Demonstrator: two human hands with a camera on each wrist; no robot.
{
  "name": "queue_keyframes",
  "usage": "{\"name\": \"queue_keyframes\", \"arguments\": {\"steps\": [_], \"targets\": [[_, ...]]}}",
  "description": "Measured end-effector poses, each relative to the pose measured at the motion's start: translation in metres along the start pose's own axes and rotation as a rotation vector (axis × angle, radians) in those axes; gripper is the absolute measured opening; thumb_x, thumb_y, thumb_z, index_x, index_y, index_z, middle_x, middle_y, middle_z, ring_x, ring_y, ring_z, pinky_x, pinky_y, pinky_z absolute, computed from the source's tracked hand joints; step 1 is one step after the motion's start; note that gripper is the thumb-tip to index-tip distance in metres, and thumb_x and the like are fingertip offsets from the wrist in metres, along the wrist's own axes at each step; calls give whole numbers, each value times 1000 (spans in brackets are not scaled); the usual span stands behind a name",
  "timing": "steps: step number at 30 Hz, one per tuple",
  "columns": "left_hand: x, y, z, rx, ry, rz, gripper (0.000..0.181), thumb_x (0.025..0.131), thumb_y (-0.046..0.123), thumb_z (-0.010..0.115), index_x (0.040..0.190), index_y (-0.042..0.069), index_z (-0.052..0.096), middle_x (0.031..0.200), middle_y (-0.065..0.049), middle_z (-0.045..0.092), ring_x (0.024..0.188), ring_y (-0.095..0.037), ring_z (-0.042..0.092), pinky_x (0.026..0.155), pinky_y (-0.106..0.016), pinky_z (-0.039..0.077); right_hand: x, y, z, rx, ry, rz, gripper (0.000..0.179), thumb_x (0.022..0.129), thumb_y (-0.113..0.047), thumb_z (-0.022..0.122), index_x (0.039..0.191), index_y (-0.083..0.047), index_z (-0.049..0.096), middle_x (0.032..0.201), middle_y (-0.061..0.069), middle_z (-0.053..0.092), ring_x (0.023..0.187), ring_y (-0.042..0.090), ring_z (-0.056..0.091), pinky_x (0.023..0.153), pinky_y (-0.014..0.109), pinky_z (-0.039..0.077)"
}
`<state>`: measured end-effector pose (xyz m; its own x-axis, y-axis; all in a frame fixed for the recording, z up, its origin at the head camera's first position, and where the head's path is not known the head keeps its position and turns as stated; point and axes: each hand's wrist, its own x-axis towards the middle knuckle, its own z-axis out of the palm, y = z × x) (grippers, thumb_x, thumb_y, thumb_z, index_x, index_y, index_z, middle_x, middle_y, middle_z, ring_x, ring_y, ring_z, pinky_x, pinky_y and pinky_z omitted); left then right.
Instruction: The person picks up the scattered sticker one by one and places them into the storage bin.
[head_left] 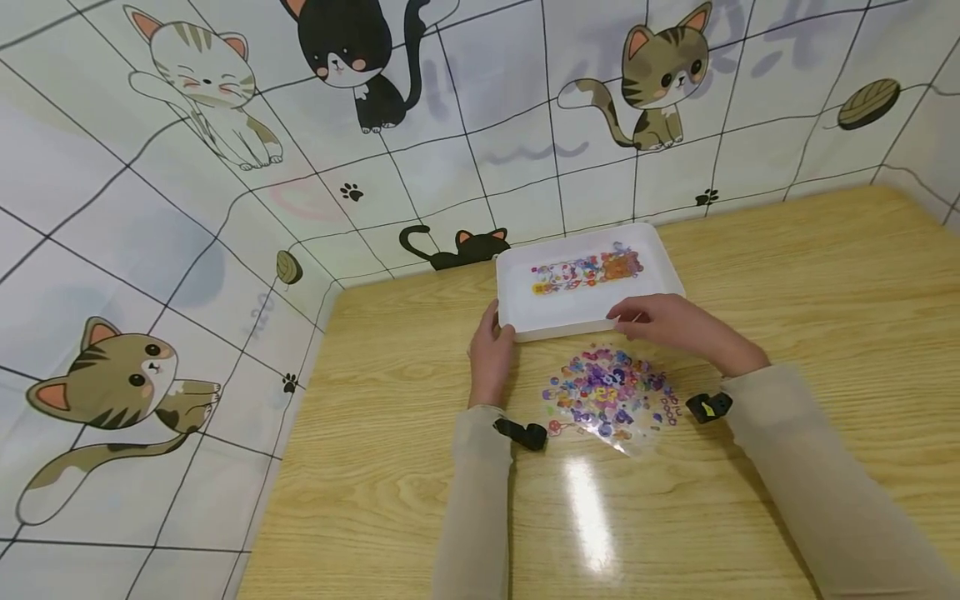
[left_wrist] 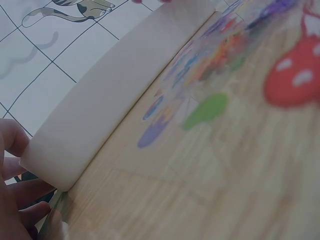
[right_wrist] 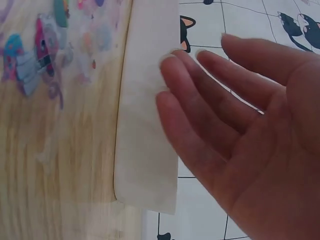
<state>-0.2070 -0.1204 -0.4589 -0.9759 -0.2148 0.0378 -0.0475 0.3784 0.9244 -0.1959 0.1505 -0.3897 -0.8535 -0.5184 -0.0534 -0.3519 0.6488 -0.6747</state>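
Note:
A shallow white tray (head_left: 525, 315) sits near the back wall, with a strip of colourful cartoon stickers (head_left: 588, 271) lying inside it. At the tray's front left corner my left hand (head_left: 491, 358) grips it, thumb by the front and fingers round the side; the left wrist view shows those fingers (left_wrist: 30, 192) at the corner. My right hand (head_left: 667, 325) is at the front right edge, its fingers loosely bent; in the right wrist view the fingertips (right_wrist: 170, 62) overlap the tray's wall (right_wrist: 145, 125). Between my forearms lies clear plastic (head_left: 607, 387) full of small bright cartoon pictures.
All of this stands on a wood-grain table (head_left: 390, 433). A tiled wall (head_left: 517, 158) with cartoon cats rises right behind the tray and along the left side. Dark straps with small black devices (head_left: 531, 435) sit on both wrists.

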Motion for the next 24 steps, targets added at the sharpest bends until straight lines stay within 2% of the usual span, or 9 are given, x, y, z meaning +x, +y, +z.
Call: {"name": "queue_keyframes", "arguments": {"steps": [4, 14, 20, 24], "targets": [[-1, 1, -1, 2, -3, -5, 53, 85, 23, 43, 138, 26, 35, 134, 3, 42, 122, -11, 38, 100, -33, 31, 2, 0, 8, -30, -53, -20, 35, 90, -23, 52, 119, -5, 55, 104, 8, 61, 94, 24, 56, 79, 43, 46], [0, 2, -1, 16, -9, -17, 52, 86, 25, 42, 138, 27, 34, 134, 3, 42, 122, -11, 38, 100, -34, 31, 8, 3, 23, -69, -101, -27, 42, 88, -19, 56, 125, -1, 49, 108, 10, 58, 98, 25, 54, 82, 43, 45], [-1, 2, -1, 16, -13, -17, 53, 87, 24, 43, 138, 26, 34, 134, 3, 42, 123, -13, 36, 102, -38, 27, 11, 0, 29, -137, -99, -23, 49, 81, -21, 66, 121, 1, 50, 98, 9, 57, 86, 21, 52, 75, 39, 44], [0, 1, -1, 29, -9, -21, 53, 86, 25, 43, 139, 26, 34, 134, 5, 43, 124, -12, 35, 104, -42, 21, 9, -8, 32, -189, -104, -2, 59, 77, -24, 69, 125, 2, 46, 108, 16, 53, 92, 26, 50, 78, 41, 43]]}}
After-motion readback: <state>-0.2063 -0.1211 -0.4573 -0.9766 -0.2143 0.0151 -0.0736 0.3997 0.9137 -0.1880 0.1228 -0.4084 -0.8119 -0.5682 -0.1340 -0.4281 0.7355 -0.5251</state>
